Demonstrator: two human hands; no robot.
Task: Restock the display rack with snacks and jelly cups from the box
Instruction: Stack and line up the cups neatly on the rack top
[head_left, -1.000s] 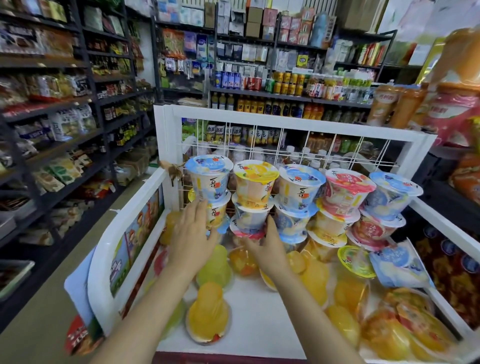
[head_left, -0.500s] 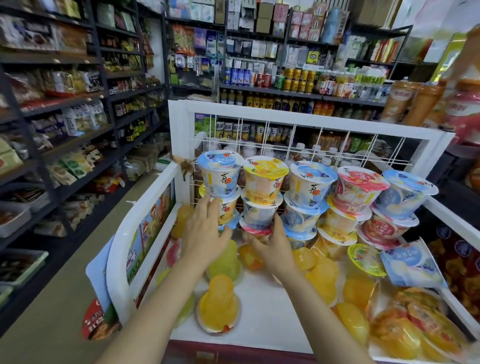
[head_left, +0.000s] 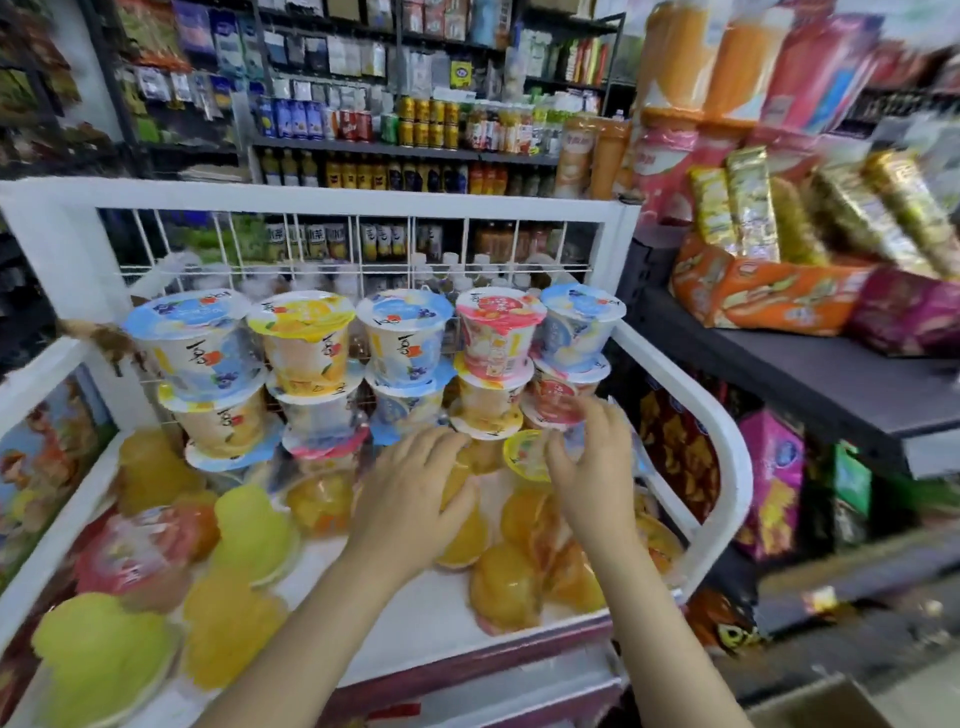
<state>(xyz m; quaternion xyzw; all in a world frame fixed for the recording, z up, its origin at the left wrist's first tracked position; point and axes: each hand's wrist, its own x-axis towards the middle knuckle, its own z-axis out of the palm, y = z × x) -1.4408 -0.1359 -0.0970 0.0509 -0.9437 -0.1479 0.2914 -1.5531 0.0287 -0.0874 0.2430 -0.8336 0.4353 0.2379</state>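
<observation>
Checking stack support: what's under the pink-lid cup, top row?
The pink-lid cup sits on a yellow-trimmed cup. Below that, the left hand covers the view, so the bottom of the stack cannot be seen.

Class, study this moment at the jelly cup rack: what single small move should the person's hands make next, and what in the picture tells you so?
Probably the right hand should stand the tilted yellow-lidded cup upright against the right-hand stack. Its fingers are already curled at that cup, which leans below the neatly stacked rows. The left hand rests on loose orange jelly cups on the tray and can steady them.
</observation>
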